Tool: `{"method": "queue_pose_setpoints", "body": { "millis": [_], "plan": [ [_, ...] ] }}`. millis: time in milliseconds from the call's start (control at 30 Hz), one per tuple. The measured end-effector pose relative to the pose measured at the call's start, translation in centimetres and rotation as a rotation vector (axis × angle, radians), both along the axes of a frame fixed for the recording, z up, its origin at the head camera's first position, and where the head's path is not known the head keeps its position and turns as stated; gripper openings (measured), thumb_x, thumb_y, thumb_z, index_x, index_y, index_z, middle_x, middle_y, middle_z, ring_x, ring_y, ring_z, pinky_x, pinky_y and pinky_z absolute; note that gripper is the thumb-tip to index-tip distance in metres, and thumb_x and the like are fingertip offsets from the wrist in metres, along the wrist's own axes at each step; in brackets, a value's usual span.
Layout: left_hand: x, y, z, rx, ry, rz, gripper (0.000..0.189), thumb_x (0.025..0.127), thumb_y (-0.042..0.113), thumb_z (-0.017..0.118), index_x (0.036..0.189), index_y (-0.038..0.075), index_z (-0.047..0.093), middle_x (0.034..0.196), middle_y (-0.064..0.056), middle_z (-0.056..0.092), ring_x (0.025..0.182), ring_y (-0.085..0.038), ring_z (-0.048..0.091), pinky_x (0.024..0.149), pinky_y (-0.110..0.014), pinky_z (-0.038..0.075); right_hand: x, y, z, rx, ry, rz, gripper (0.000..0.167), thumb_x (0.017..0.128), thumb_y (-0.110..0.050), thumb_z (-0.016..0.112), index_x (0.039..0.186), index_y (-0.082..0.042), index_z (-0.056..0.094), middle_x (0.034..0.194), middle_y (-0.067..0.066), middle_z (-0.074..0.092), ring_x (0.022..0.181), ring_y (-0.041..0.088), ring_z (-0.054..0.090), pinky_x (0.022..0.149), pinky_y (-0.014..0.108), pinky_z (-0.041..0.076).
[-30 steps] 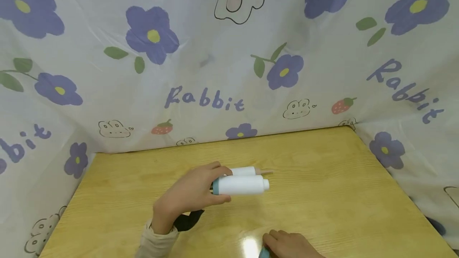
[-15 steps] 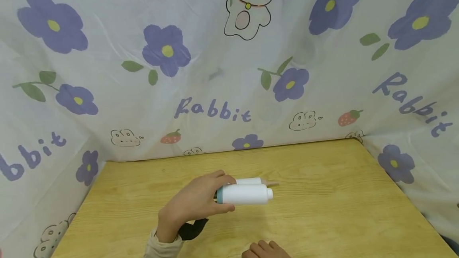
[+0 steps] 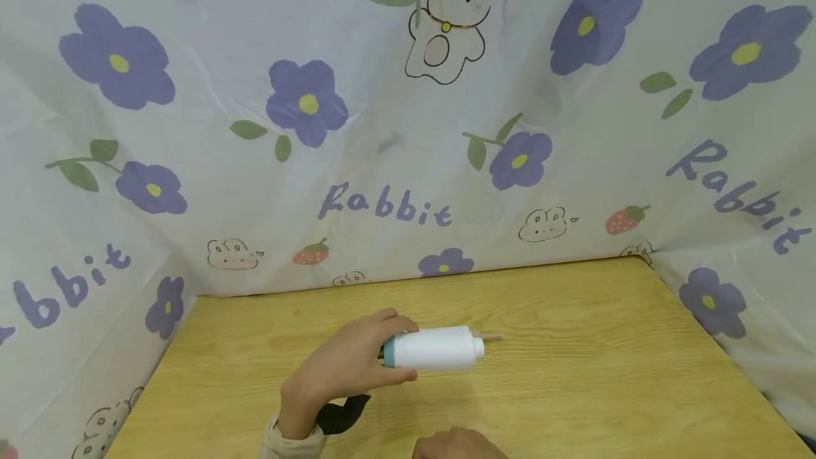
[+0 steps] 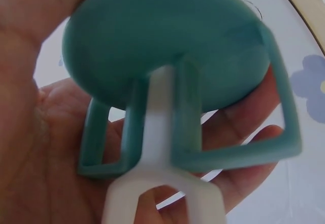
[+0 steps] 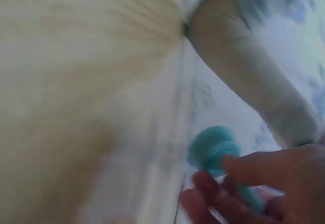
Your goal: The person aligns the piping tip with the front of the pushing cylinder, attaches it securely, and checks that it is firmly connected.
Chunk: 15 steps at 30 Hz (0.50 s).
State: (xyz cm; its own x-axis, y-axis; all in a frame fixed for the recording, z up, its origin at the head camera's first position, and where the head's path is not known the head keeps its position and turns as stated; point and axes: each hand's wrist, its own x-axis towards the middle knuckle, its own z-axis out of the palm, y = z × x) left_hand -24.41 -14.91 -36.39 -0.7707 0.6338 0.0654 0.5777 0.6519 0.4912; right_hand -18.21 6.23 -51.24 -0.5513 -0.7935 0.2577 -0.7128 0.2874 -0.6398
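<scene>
My left hand [image 3: 347, 360] grips a white cylinder [image 3: 436, 348] with a teal end and a narrow white neck pointing right, held over the table. Behind it a thin tan tip [image 3: 491, 336] sticks out. In the left wrist view, the fingers curl round a teal disc [image 4: 167, 36] with teal loops under it and a white forked piece [image 4: 161, 117] running down its middle. My right hand [image 3: 457, 445] sits low at the frame's bottom edge. The blurred right wrist view shows its thumb and fingers pinching a small teal piece [image 5: 213, 148] with a rounded head.
The wooden table [image 3: 574, 374] is bounded at the back and sides by a white cloth [image 3: 382, 119] printed with flowers and rabbits. A black strap [image 3: 342, 414] hangs at the left wrist. The right wrist view includes a sleeve [image 5: 244, 56] past the table edge.
The head view has tilted up. My right hand has moved left, and its teal piece has gone from that view. The white cylinder has turned slightly, hiding the second white part behind it.
</scene>
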Motion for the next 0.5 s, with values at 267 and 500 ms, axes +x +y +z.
{"method": "queue_pose_setpoints", "body": {
  "millis": [267, 500],
  "plan": [
    [0.2, -1.8, 0.7, 0.031, 0.027, 0.057, 0.042, 0.085, 0.044, 0.077, 0.12, 0.023, 0.065, 0.11, 0.01, 0.062, 0.087, -0.008, 0.055, 0.073, -0.026, 0.048, -1.3, 6.3, 7.4, -0.453, -0.331, -0.137, 0.009, 0.098, -0.003, 0.058, 0.104, -0.009, 0.063, 0.104, 0.006, 0.069, 0.095, 0.008, 0.064, 0.082, 0.03, 0.055],
    [0.8, -2.4, 1.5, 0.055, 0.05, 0.048, 0.04, 0.086, 0.043, 0.076, 0.12, 0.025, 0.065, 0.112, 0.01, 0.063, 0.088, -0.008, 0.055, 0.074, -0.025, 0.049, -3.4, 9.7, 11.0, -0.352, 0.013, -0.457, 0.023, 0.094, 0.0, 0.065, 0.096, -0.023, 0.061, 0.103, -0.006, 0.068, 0.096, 0.005, 0.064, 0.074, 0.028, 0.055]
  ]
}}
